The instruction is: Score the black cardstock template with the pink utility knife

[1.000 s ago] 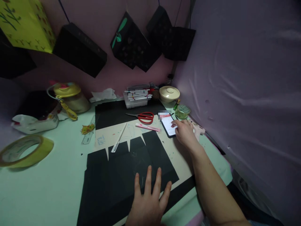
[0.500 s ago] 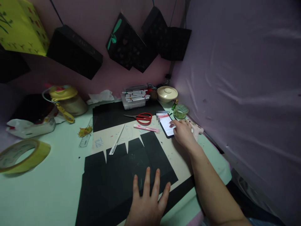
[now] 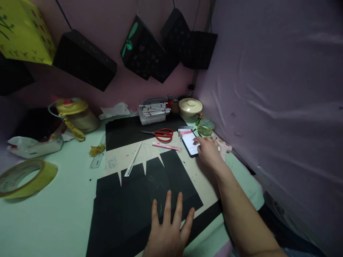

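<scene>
My left hand (image 3: 168, 228) lies flat with fingers spread on a cut sheet of black paper (image 3: 134, 200) near the table's front edge. My right hand (image 3: 210, 151) reaches to a lit phone (image 3: 190, 142) at the right, fingers curled, a fingertip touching the screen. A pink craft knife (image 3: 166, 146) and a white pen (image 3: 133, 159) lie on the beige mat (image 3: 203, 182) between the two hands.
Red scissors (image 3: 163, 134), a box of markers (image 3: 154, 109), a cream lidded bowl (image 3: 190, 105) and a green tape roll (image 3: 205, 126) sit at the back. A yellow tape roll (image 3: 24, 177) and a ruler (image 3: 97, 156) lie left. Black boxes (image 3: 85, 60) hang on the wall.
The view has shifted slightly to the right and down over the second. Both hands stay where they were, the left on the black paper, the right at the phone.
</scene>
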The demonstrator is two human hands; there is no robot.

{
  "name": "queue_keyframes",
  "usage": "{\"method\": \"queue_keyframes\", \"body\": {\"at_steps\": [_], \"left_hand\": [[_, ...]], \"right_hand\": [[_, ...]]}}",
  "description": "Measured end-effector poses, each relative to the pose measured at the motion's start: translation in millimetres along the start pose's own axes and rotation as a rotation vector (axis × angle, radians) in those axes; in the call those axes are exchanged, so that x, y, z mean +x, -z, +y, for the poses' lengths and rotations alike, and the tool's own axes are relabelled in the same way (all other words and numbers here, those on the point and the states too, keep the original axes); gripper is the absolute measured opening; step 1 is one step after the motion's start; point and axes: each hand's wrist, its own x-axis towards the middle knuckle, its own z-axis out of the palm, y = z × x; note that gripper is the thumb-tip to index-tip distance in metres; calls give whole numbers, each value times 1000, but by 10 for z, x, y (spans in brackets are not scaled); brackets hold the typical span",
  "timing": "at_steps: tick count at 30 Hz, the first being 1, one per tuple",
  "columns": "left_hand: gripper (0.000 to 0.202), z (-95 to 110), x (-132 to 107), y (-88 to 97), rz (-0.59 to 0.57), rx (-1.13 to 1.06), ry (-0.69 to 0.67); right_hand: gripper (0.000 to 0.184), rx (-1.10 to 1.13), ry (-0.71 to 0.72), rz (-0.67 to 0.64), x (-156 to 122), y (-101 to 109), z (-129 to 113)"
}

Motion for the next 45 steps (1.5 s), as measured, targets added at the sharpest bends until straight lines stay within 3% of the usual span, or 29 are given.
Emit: {"method": "queue_keyframes", "body": {"at_steps": [6, 11, 16, 21, 28, 33, 37, 41, 45], "left_hand": [[50, 9, -2, -9, 41, 5, 13], [67, -4, -2, 3, 4, -25, -16], [54, -4, -2, -8, 35, -3, -4], [64, -8, -3, -5, 12, 3, -19], [47, 2, 0, -10, 56, -16, 15], [56, -2, -3, 2, 16, -14, -3], [46, 11, -1, -10, 59, -13, 30], [56, 15, -3, -17, 37, -5, 0], [51, 16, -3, -19, 53, 1, 16]], "right_hand": [[39, -2, -2, 6, -2, -3, -1], [39, -4, 1, 0, -7, 18, -9], [39, 9, 4, -5, -7, 18, -9], [39, 3, -4, 1, -8, 14, -10], [39, -1, -5, 2, -5, 9, -8], [39, -2, -2, 9, -5, 6, -11], [39, -3, -7, -4, -2, 0, -6], [38, -5, -3, 6, 0, -8, 3], [39, 6, 1, 6, -3, -4, 2]]}}
